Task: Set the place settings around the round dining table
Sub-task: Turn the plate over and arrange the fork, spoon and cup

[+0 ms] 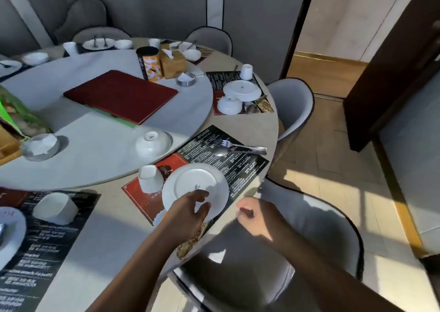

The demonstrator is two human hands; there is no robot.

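The plate (pixel 195 185) lies bottom up over the near placemat (pixel 214 161), at the desk's (pixel 114 218) front edge, its foot ring and maker's mark showing. The left hand (pixel 188 210) pinches its near rim, thumb on the upturned base and fingers curled under. Whether the plate rests flat or is tipped up I cannot tell. It looks like glazed china: stiff, fairly light, smooth enough to slip and likely to chip on a knock. So the rim is the place to hold it, thumb over and fingers below, and it probably needs turning over before it is set down. The right hand (pixel 252 214) hangs off the desk edge above a chair (pixel 316 230), fingers loosely curled, with nothing seen in it, though it is blurred. Just left of the plate a cup (pixel 150 178) stands mouth down, and a bowl (pixel 153 143) sits upside down on the turntable (pixel 100 130) beyond, so neither shows any contents. A fork (pixel 228 143) and spoon (pixel 223 151) lie on the mat's far side. Further off, a glass dish (pixel 40 147) holds crumpled white paper.
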